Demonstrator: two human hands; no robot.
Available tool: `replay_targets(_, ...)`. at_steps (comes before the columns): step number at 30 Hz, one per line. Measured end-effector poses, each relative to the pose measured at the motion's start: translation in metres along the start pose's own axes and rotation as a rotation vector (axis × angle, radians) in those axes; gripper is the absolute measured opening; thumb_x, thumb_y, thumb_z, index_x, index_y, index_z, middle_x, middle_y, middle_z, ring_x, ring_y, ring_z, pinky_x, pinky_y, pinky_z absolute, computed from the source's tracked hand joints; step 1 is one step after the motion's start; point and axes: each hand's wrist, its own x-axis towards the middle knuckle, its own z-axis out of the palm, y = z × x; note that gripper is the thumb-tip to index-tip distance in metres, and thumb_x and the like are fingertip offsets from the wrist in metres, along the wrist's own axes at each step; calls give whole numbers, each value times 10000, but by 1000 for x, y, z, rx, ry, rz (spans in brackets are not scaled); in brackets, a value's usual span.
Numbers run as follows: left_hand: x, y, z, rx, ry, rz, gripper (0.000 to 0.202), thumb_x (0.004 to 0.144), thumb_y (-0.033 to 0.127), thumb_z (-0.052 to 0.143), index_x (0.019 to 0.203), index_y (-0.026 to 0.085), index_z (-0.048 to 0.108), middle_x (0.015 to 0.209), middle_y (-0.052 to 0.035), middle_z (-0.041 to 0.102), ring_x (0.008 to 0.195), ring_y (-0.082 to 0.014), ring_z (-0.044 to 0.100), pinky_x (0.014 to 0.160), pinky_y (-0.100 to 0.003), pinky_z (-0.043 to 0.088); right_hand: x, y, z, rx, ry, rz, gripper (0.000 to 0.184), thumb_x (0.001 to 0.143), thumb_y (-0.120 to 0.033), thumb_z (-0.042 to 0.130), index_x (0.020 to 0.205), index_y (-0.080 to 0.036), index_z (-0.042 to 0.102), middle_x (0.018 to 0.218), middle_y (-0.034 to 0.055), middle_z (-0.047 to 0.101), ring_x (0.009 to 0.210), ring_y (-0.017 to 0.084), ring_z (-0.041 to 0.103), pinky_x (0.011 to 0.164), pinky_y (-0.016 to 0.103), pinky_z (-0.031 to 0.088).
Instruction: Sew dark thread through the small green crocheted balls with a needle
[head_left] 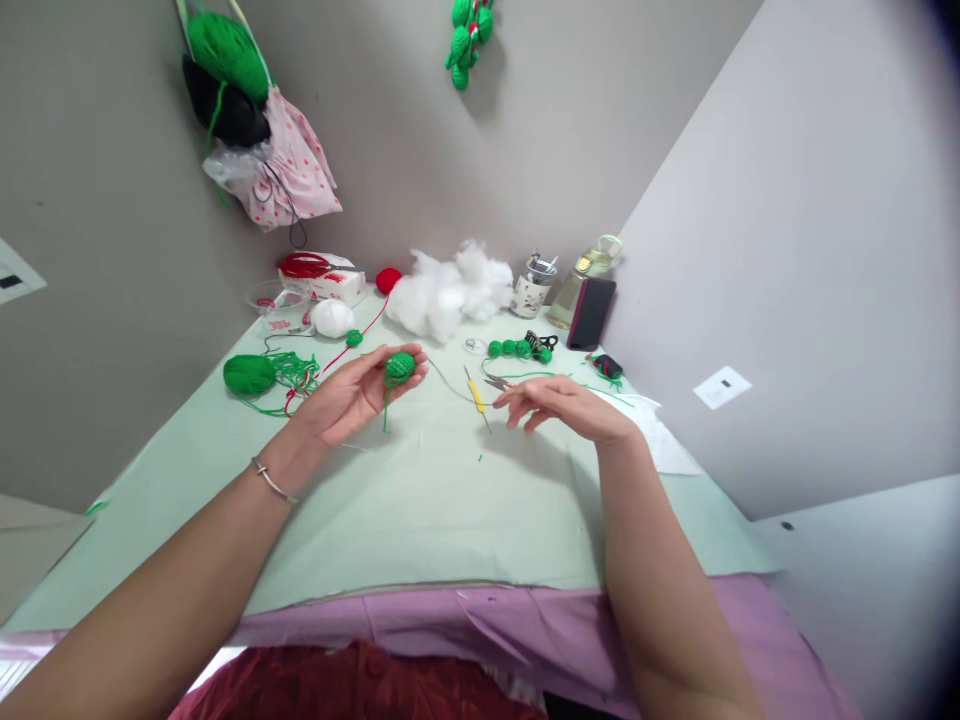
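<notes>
My left hand, palm up, holds a small green crocheted ball in its fingers. A loose green yarn tail hangs from the ball. My right hand is above the table, thumb and forefinger together in a pinch, its other fingers bent. A thin grey thread runs from beside my left fingertips to the right fingertips. Just left of my right hand lies a yellow-handled crochet hook. Small scissors lie right behind that hand, partly hidden by it. A tiny green yarn snippet lies in front.
White stuffing is piled at the back. Green yarn, white yarn and red yarn lie left and behind. Several joined green balls sit behind my right hand. A phone, bottle and pen holder stand back right.
</notes>
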Motion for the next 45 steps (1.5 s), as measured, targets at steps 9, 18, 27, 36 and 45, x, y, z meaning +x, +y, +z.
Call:
replay_targets(9,-2,-10,3,310,-121,-109,348,850,316,724,1169,177,734,1290,-122,681,1139,-231,648,1044,-369,476,24,42,-9,-941,505,151,208,856,-193,605,1032,-167,713,1056,131,698,970,268,615,821,347,415)
replay_targets(18,-2,-16,1,394,-139,-77,442,774,285,791,1210,263,717,1387,-92,625,1257,-262,581,1085,-400,416,22,30,-1,-700,538,33,153,845,-135,485,928,-189,601,869,59,607,747,187,574,729,313,412)
replay_targets(27,-1,-20,6,537,-92,46,489,766,274,776,1246,241,692,1360,-110,628,1225,-267,579,1012,-386,451,15,-10,52,-383,205,-200,377,966,-449,457,784,-164,625,751,25,578,674,138,432,650,275,337)
replay_targets(36,0,-21,10,533,-48,45,510,730,246,794,1231,233,696,1340,-103,635,1192,-261,599,991,-375,468,18,-5,61,-481,142,-196,410,980,-486,449,1120,-179,682,838,27,600,740,153,482,676,258,363)
replay_targets(45,0,-28,7,589,-122,15,530,782,270,748,1302,234,654,1352,-113,640,1217,-275,595,993,-391,462,20,-4,69,-544,140,-182,445,977,-535,435,940,-189,712,739,0,539,679,139,414,611,249,309)
